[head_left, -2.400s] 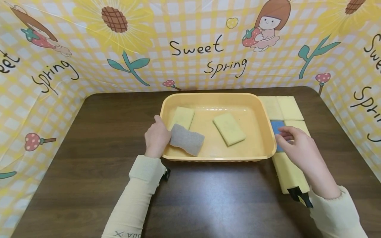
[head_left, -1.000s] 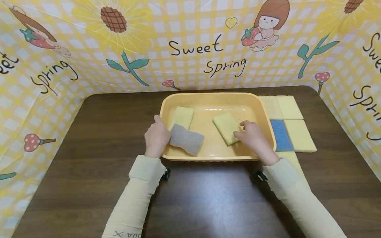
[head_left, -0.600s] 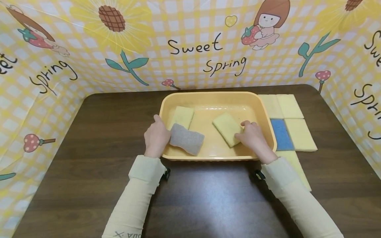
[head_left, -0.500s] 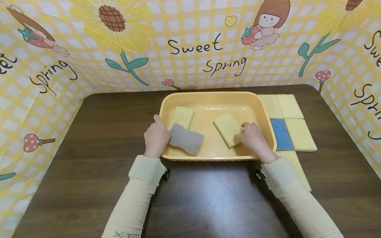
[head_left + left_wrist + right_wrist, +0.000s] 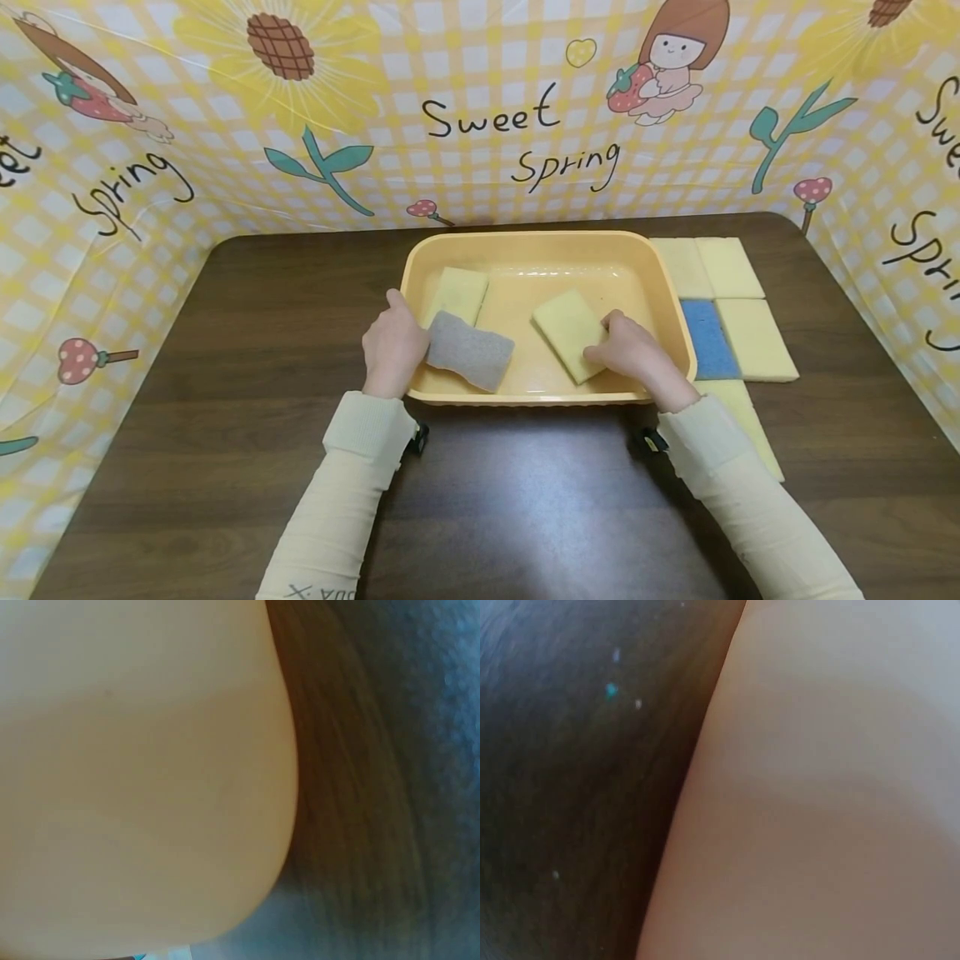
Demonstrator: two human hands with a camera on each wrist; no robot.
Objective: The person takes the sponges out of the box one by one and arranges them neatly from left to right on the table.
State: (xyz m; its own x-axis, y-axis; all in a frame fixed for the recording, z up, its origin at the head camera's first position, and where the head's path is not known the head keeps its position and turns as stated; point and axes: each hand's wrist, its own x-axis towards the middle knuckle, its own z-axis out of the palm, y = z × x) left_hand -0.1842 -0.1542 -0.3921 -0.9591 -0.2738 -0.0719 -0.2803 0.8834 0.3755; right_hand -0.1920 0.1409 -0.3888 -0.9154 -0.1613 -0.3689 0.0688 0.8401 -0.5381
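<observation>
In the head view a yellow plastic basin stands on the table. My left hand grips its left rim, with most of the fingers hidden. My right hand is inside the basin and pinches the right edge of a flat yellow sponge between thumb and fingers. At the basin's left side, a bent grey sponge partly covers a second yellow sponge. Both wrist views are mostly filled by blurred skin, with dark tabletop beside it.
Several yellow sponges and a blue sponge lie flat, edge to edge, right of the basin on the brown wooden table. A checked, printed cloth closes off the back and sides.
My right hand has come from the sponges at the right into the basin and taken hold of the yellow sponge, which has shifted slightly toward me. The left hand has stayed put.
</observation>
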